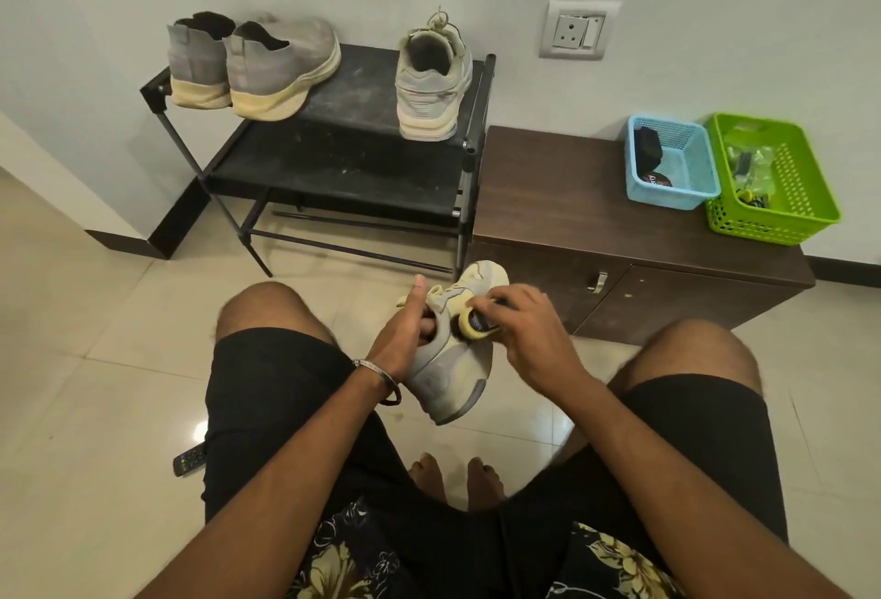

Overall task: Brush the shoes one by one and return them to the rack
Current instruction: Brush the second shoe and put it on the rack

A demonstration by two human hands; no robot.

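Someone sits and rubs a shoe held over the floor

The left hand (405, 336) has its fingers tucked inside the pale shoe (453, 360), thumb up, grip curled round its edge; the right hand (529, 331) bends down from the wrist, pinching a small yellow brush (469, 324) against the shoe's side; three more shoes sit on the black rack (343, 155) behind.
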